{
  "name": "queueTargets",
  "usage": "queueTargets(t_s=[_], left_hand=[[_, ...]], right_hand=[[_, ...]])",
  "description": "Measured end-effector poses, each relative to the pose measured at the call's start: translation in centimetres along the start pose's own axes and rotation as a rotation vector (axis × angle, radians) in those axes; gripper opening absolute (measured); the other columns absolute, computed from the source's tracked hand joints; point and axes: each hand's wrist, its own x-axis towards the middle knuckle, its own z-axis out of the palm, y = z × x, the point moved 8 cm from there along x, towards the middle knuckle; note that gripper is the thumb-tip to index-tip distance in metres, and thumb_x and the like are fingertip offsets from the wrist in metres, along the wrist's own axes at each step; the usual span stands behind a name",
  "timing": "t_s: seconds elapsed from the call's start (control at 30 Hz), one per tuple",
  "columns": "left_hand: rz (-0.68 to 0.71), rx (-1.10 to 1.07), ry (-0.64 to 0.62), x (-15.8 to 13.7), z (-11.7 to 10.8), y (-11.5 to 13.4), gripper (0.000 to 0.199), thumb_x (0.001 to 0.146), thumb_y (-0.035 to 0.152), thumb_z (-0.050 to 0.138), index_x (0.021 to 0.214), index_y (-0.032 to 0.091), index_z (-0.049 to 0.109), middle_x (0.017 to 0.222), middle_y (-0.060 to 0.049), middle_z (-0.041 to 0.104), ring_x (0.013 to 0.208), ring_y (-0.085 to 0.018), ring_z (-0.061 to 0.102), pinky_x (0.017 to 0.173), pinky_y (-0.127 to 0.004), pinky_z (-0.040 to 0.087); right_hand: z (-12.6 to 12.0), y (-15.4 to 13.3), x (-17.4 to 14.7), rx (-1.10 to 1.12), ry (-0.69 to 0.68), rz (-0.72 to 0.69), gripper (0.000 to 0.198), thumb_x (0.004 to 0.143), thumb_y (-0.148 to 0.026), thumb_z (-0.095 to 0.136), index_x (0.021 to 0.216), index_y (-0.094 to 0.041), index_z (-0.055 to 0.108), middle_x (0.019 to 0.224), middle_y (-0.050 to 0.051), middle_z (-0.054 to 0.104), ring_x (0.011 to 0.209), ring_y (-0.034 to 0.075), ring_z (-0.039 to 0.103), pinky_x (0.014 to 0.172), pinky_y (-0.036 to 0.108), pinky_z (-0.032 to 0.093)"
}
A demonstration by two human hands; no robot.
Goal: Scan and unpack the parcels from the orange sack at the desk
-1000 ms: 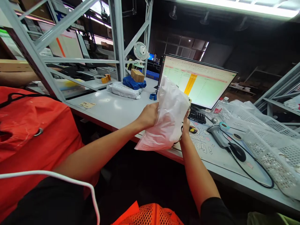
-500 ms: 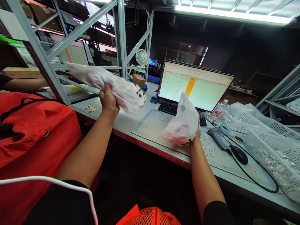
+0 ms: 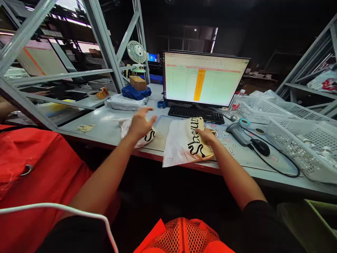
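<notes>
I am holding my left hand (image 3: 141,125) with fingers spread over one crumpled bag (image 3: 145,140), partly hiding it; whether they are touching it, I cannot tell. With my right hand (image 3: 206,135) I am pinching one lettered bag (image 3: 180,142), thumb on top, its other fingers hiding underneath. Beyond those fingers one keyboard (image 3: 196,113) is lying; to their right, one scanner (image 3: 240,135).

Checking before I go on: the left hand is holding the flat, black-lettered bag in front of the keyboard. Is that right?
Not quite: the wrong hand is named. The head view shows the right hand holding the flat, black-lettered bag in front of the keyboard; the left hand is open.
</notes>
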Motion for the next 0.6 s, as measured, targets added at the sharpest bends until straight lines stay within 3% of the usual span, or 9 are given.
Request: queueTargets(t_s=[0.07,0.13,0.23,0.33,0.4,0.47,0.53,0.6], left_hand=[[0.196,-0.048,-0.196,-2.4,4.9,4.1,0.045,0.096,0.043,0.064,0.135,0.021,0.064,0.148,-0.007,0.064,0.139,-0.025,0.058,0.124,-0.041,0.041],[0.34,-0.07,-0.4,-5.7,9.7,6.7,0.069,0.095,0.054,0.065,0.153,0.018,0.051,0.166,-0.013,0.045,0.154,-0.029,0.041,0.131,-0.045,0.031],[0.32,0.002,-0.691,-9.5,15.4,6.8,0.104,0.089,0.072,0.067,0.17,0.022,0.024,0.178,-0.014,0.012,0.164,-0.039,0.012,0.133,-0.058,0.018],[0.28,0.102,-0.877,-11.3,17.6,6.2,0.114,0.084,0.083,0.064,0.172,0.03,0.014,0.178,-0.011,0.006,0.164,-0.043,0.006,0.131,-0.065,0.013],[0.274,0.164,-0.856,-11.7,17.3,6.5,0.115,0.081,0.085,0.065,0.171,0.031,0.018,0.178,-0.012,0.012,0.163,-0.046,0.011,0.13,-0.066,0.014],[0.278,0.225,-0.711,-12.2,16.0,7.4,0.108,0.084,0.08,0.067,0.169,0.028,0.027,0.176,-0.015,0.02,0.162,-0.046,0.018,0.13,-0.066,0.018],[0.33,0.241,-0.556,-13.7,14.7,8.7,0.103,0.085,0.074,0.072,0.167,0.026,0.033,0.175,-0.015,0.024,0.161,-0.045,0.022,0.129,-0.065,0.023],[0.385,0.238,-0.49,-15.9,14.3,9.0,0.106,0.078,0.061,0.084,0.166,0.028,0.035,0.176,-0.013,0.024,0.16,-0.048,0.022,0.126,-0.069,0.028]], right_hand=[[-1.3,-0.5,-0.1,-0.133,0.063,-0.025,0.041,0.088,-0.041,0.077,0.117,-0.013,0.072,0.117,0.018,0.076,0.122,0.034,0.067,0.107,0.042,0.051],[-3.2,-1.3,-0.1,-0.226,0.123,-0.067,0.05,0.087,-0.04,0.077,0.128,-0.012,0.069,0.13,0.021,0.071,0.137,0.037,0.058,0.116,0.044,0.043],[-7.4,-2.4,-0.1,-0.48,0.22,-0.182,0.058,0.094,-0.044,0.069,0.142,-0.012,0.063,0.13,0.02,0.071,0.135,0.037,0.059,0.116,0.046,0.041],[-12.7,-1.6,-0.3,-0.76,0.335,-0.223,0.058,0.099,-0.047,0.062,0.144,-0.011,0.061,0.121,0.018,0.075,0.122,0.037,0.066,0.109,0.047,0.047],[-16.1,0.0,-0.5,-0.849,0.392,-0.194,0.058,0.099,-0.047,0.061,0.144,-0.011,0.061,0.125,0.02,0.073,0.122,0.037,0.066,0.107,0.046,0.048],[-18.7,2.0,-0.8,-0.924,0.415,-0.158,0.058,0.1,-0.046,0.06,0.145,-0.009,0.06,0.135,0.023,0.067,0.127,0.037,0.063,0.108,0.045,0.048],[-20.4,4.1,-1.1,-0.992,0.407,-0.098,0.061,0.1,-0.047,0.059,0.148,-0.008,0.057,0.143,0.025,0.061,0.132,0.038,0.059,0.11,0.045,0.047],[-21.2,6.1,-1.5,-1.041,0.378,-0.033,0.065,0.101,-0.048,0.058,0.151,-0.007,0.054,0.147,0.027,0.057,0.135,0.039,0.057,0.11,0.046,0.046]])
